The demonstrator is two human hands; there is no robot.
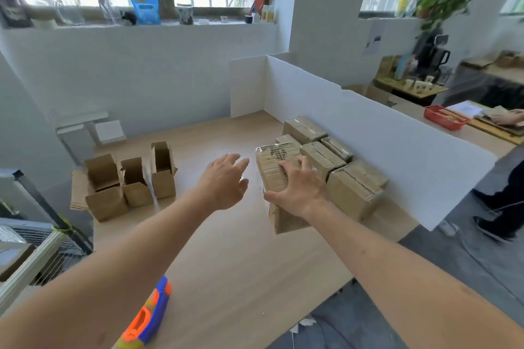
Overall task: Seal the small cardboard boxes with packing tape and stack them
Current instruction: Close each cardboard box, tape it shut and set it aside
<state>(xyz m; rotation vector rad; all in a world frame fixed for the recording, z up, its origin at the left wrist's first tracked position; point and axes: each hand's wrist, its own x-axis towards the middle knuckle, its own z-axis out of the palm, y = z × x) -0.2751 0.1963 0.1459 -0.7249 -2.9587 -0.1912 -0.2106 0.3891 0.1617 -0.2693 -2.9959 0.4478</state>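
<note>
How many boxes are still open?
3, in a row at the table's left: the left open box, the middle open box and the right open box. None looks hidden.

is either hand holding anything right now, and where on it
The right hand grips a taped cardboard box from above, fingers spread over its top and thumb on its near-left edge. The left hand is open beside it, holding nothing.
</note>
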